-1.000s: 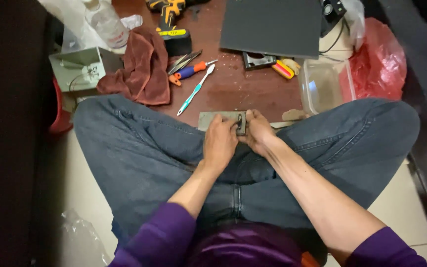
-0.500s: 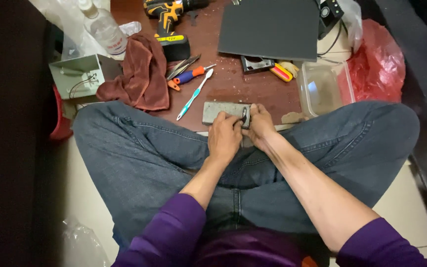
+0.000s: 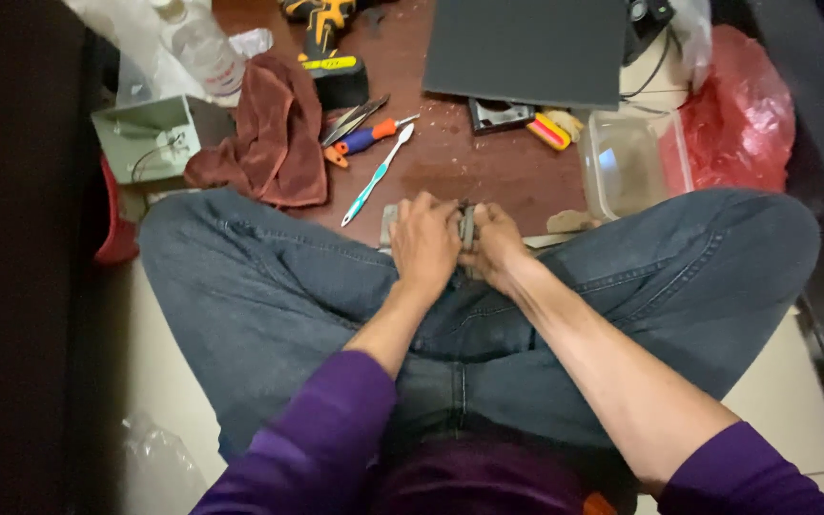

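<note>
Brown floor between my crossed legs | my left hand [image 3: 424, 240] and right hand [image 3: 496, 244] both clamp small grey metal piece [image 3: 466, 227] | its long axis upright, midway between hands.

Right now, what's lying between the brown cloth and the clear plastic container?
In the head view, the brown cloth and clear plastic container are separated by tweezers, an orange-and-blue-handled tool and a toothbrush.
</note>
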